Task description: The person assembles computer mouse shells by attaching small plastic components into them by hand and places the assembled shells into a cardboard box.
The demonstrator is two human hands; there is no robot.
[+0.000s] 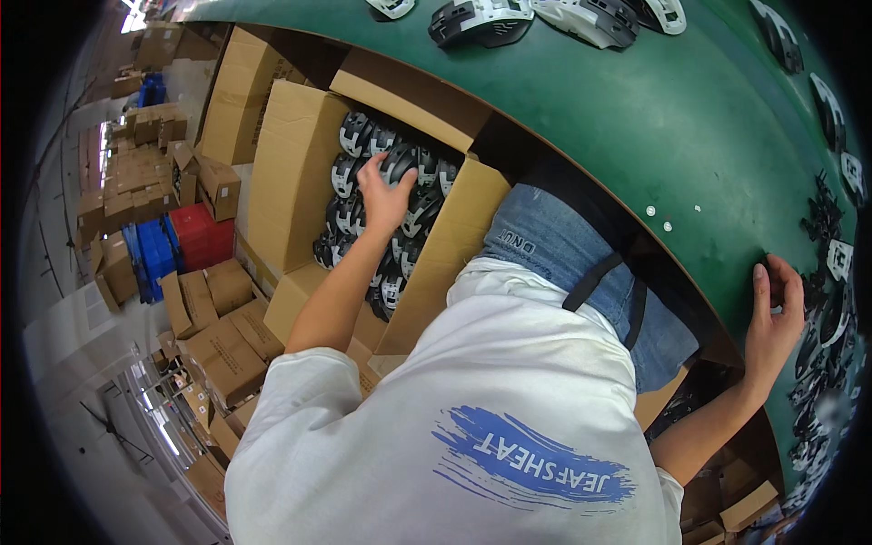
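Observation:
My left hand point(385, 198) reaches down into an open cardboard box point(296, 173) beside me. Its thumb and fingers sit around a black and silver computer mouse shell point(398, 165), which lies among several rows of similar mouse shells point(349, 216). Over on the right, my right hand point(777, 313) is at the green tabletop point(581, 118), next to a heap of small black parts point(822, 218). Its fingers are curled, with something small and dark at the tips that I cannot make out.
More mouse shells point(481, 20) stand along the far side of the table. A few small white discs point(668, 226) lie near its front edge. Stacked cartons point(227, 350), a red crate point(202, 236) and blue crates point(150, 259) stand on the floor to the left.

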